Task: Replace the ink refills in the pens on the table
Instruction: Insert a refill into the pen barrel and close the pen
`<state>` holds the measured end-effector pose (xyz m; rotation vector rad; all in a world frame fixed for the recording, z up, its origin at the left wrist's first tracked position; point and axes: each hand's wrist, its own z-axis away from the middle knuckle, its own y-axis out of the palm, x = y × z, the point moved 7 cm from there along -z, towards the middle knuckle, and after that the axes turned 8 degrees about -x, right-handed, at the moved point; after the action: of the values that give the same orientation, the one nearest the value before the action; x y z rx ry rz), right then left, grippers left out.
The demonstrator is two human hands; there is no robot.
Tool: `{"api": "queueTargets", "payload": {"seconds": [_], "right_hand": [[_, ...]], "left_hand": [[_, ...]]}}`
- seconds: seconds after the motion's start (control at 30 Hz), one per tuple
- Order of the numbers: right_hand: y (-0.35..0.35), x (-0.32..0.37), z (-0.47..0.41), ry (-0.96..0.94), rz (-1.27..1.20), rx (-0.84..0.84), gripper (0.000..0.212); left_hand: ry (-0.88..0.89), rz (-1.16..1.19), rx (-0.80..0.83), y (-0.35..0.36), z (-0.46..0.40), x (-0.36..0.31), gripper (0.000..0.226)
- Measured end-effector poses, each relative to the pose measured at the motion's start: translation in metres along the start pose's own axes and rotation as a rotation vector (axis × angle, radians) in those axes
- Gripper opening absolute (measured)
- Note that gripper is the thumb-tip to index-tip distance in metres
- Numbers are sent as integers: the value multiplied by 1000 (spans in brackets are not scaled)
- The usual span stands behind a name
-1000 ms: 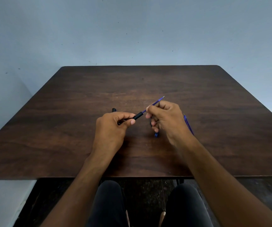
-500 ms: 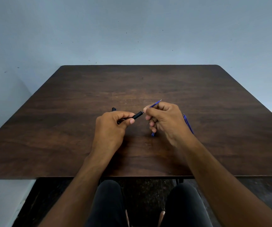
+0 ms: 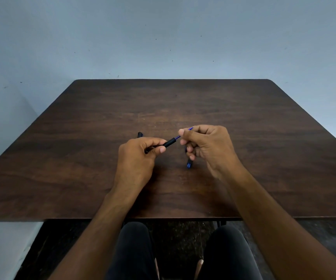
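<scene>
1. The left hand (image 3: pixel 137 156) curls its thumb and fingers round a slim black plastic pen barrel (image 3: pixel 168 142), which it holds above the dark brown wooden worktop (image 3: pixel 82 158), open end pointing right and away.
2. The right hand (image 3: pixel 207 146) pinches a thin blue ink refill (image 3: pixel 184 132) between thumb and forefinger. The refill's near end sits in the barrel's mouth, and its tip pokes out past the forefinger on the far side.
3. The lower fingers of the right hand curl round a 2nd blue piece (image 3: pixel 189 164), whose end shows below the hand; whether it touches the worktop cannot be told.
4. A small black end of another pen part (image 3: pixel 140 134) lies on the worktop just behind the left hand, mostly hidden by it.
5. Both hands are close together near the worktop's middle, in front of a pale blue wall (image 3: pixel 163 37).
</scene>
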<state>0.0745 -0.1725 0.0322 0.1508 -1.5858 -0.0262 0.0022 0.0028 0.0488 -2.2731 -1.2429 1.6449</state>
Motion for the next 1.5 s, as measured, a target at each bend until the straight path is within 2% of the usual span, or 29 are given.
{"api": "queueTargets", "payload": {"seconds": [0.23,0.63,0.73,0.83,0.93,1.07,1.27,1.4,1.5], "right_hand": [[-14,7,3,-38,-33,-88,11],[-12,16,4,-36,60,-45,22],[-24,21,1,-51,121,-88,26],[-39,23,-3,-48,312,-161,17],[-40,18,-4,53,612,-166,29],[-26,2,3,228,1022,-71,47],[-8,-6,4,211,1247,-4,51],[-8,-8,7,262,1177,37,37],[-15,-9,12,299,918,26,29]], "left_hand": [[-21,-18,3,2,0,5,23],[-37,0,-19,2,3,7,24],[-41,-4,-46,-2,2,11,24],[-44,7,-69,-7,2,15,22],[-55,0,-58,-7,3,16,24],[-51,-6,-53,-6,4,16,24],[3,-2,-61,-7,3,10,25],[22,0,-65,-6,3,9,24],[17,5,-62,-6,4,10,24]]}}
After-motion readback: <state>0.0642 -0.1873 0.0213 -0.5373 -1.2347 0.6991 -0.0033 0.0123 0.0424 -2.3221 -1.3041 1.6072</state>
